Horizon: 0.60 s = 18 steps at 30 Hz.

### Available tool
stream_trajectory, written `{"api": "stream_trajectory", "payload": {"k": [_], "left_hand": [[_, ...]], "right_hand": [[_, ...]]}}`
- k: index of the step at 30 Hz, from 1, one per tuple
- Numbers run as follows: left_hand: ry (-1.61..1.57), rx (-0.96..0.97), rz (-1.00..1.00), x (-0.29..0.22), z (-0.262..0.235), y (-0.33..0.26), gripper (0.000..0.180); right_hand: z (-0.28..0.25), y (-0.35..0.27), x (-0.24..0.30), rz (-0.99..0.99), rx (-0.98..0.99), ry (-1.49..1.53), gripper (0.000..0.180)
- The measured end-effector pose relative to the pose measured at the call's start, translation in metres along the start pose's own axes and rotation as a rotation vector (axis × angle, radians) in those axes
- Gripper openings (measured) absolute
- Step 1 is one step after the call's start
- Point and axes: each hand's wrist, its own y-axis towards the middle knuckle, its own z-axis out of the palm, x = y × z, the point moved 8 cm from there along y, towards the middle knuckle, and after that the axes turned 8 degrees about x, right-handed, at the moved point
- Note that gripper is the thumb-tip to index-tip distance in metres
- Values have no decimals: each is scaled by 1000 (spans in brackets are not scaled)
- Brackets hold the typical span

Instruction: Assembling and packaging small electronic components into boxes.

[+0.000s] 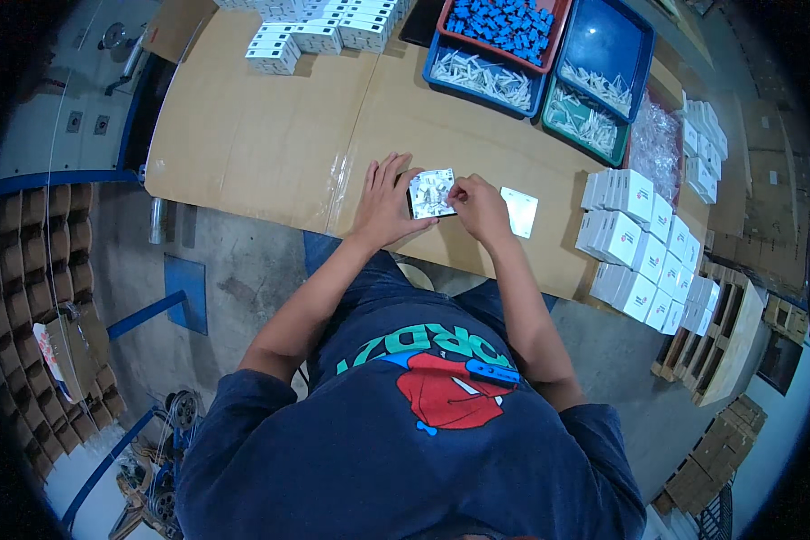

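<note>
A small, square open box (pixel 431 193) with white pieces in it rests near the front edge of the cardboard-covered table. My left hand (pixel 385 205) grips it from the left, with the thumb along its near side and the fingers at its far left corner. At the box's right edge, the fingers of my right hand (pixel 479 209) are pinched together. Whatever is between those fingertips is too small to make out. Just right of my right hand lies a flat white square piece (pixel 520 212), apart from the box.
Blue parts (pixel 499 31) fill a red tray at the back, above a blue tray (pixel 432 83) of slim white pieces. Beside them are another blue tray (pixel 643 54) and a green tray (pixel 619 148). White boxes (pixel 634 243) are stacked at right, and more white cartons (pixel 319 36) stand far left.
</note>
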Motion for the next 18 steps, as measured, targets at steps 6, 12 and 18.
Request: {"api": "stream_trajectory", "payload": {"k": [6,12,18], "left_hand": [[-1,-7,11,0,2,0,92],[-4,1,4,0,0,0,92],[-6,-7,7,-1,0,0,92]], "right_hand": [[-14,-3,-5,-2,-54,19,10],[-5,-10,0,-48,-119,78,10],[8,-4,6,-26,-113,-32,9]]}}
